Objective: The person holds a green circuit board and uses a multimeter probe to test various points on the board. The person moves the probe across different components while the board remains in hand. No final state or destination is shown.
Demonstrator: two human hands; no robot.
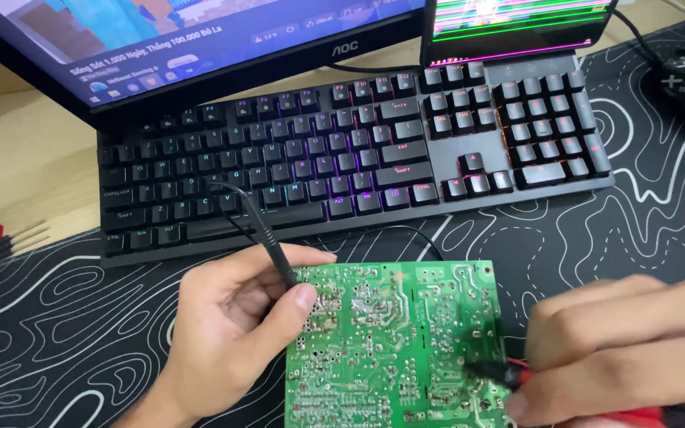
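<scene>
Head view: looks down on a green circuit board, solder side up, lying on the bench between the person's two hands.
Left hand: thumb and fingers pinch a black test probe like a pen, with its tip set on the board's upper left area; its thin black lead loops back over the keyboard.
Right hand: fingers are pressed together around a red probe, dark tip touching solder points near the board's right edge; the hand is blurred, so the exact hold is hard to tell.
Step in hand: by the look of it, both probes are on solder joints, a point-to-point check across the board.
Next move: judging from the crowded joints, it calls for steady tips that touch one pad each and do not bridge neighbours, and a board that stays flat.
Board position: near the bottom middle of the view, just in front of the keyboard, partly cut off by the lower edge.
Surface: a black desk mat with white contour lines covers a pale wooden bench.
Around: a black backlit keyboard, a monitor showing a video page, a small screen with coloured streaks, and thin screwdrivers beside a red case at the left edge.
</scene>
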